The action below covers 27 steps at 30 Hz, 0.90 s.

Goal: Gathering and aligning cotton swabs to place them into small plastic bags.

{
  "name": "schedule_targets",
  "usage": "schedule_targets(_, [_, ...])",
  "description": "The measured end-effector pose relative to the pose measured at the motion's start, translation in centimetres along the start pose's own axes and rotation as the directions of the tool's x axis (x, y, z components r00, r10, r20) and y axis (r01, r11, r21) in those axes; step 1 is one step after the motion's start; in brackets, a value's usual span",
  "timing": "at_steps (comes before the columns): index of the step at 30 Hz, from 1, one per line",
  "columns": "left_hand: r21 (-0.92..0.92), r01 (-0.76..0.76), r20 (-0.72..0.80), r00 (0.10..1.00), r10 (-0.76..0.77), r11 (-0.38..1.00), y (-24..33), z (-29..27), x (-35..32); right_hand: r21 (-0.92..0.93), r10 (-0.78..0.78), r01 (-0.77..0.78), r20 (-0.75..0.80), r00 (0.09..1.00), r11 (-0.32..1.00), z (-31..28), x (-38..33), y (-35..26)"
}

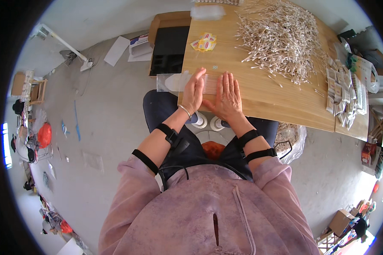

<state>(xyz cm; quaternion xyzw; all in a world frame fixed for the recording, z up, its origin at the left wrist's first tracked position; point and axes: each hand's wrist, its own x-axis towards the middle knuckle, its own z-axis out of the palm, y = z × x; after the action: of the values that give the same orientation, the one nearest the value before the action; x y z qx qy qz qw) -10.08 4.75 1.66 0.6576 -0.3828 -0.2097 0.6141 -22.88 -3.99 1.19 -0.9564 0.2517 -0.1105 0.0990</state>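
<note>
The tilted left hand (193, 92) points to one o'clock, the flat right hand (229, 98) to twelve; both are open, with cotton swabs (210, 83) between them on the table (264, 98).

Single view for me: wide fisheye, head-worn, looking steeply down. Purple shirt (174, 216) nearest, filling lower middle; left hand (193, 91) and right hand (229, 97) farther off, above centre; wooden table (281, 100) upper right; grey floor (106, 127) around.
</note>
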Motion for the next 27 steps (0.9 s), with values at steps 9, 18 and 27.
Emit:
schedule_targets(9, [0.647, -0.466, 0.422, 0.878, 0.226, 0.603, 0.3, -1.8, -4.1, -0.022, 0.001, -0.001, -0.011, 1.0, 1.0, 0.6, -0.1, 0.1])
schedule_targets(18, [0.671, -0.418, 0.405, 0.898, 0.169, 0.612, 0.4, -1.6, -4.2, 0.019, 0.002, -0.002, 0.004, 1.0, 1.0, 0.7, -0.2, 0.1])
schedule_targets(27, [0.709, -0.395, 0.395, 0.909, 0.135, 0.585, 0.7, -1.3, -4.1, -0.089, -0.001, 0.002, 0.009, 1.0, 0.996, 0.6, -0.2, 0.1])
